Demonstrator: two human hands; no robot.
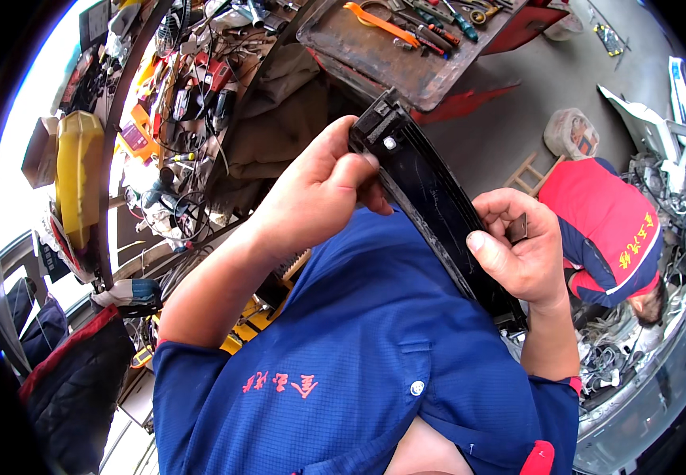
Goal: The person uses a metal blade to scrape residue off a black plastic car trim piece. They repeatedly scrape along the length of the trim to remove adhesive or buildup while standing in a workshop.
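A long, dark rectangular panel (434,194) with a glossy face and a black plastic frame slants across in front of my chest. Light scratches mark its face, and a small white spot shows near the upper end. My left hand (323,178) is closed around that upper end, thumb on the near edge. Farther down the right edge, my right hand (521,249) grips the panel with its thumb toward the face. A small flat brownish piece (519,228) sticks out among the right hand's curled fingers; its kind I cannot make out.
A worn metal tool cart (343,39) stands ahead, with an orange pry tool (379,25) and several hand tools on it. Cluttered shelves (177,119) line the left. To the right, a person in red and blue (604,226) bends over an opened car front (636,396).
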